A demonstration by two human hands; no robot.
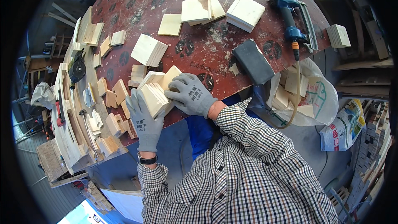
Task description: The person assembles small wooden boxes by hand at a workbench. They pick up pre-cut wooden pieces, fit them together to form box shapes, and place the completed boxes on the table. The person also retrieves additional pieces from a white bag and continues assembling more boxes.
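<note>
The two gloved hands close on one bundle of wooden boards [154, 99] at the near edge of the red table [217, 56]: the left hand [145, 121] has its thumb and fingers parted around the near left side, and the right hand [192, 94] curls its fingers against the other side. Both touch it, so neither is nearer; the bundle lies at about one o'clock from the left palm and nine o'clock from the right. The board edges run roughly from eleven to five o'clock, the near end tilting toward the body. Beyond, a neat block stack [149, 50] sits at twelve o'clock, loose small blocks [111, 98] at nine, a dark grey block [253, 61] between two and three, and a nail gun [290, 16] at two. The left fingertips' contact and the right thumb are hidden, so how firmly each hand presses I cannot tell; the boards overlap too closely to count, their undersides are out of sight, and the dark fisheye rim cuts off the surroundings.
</note>
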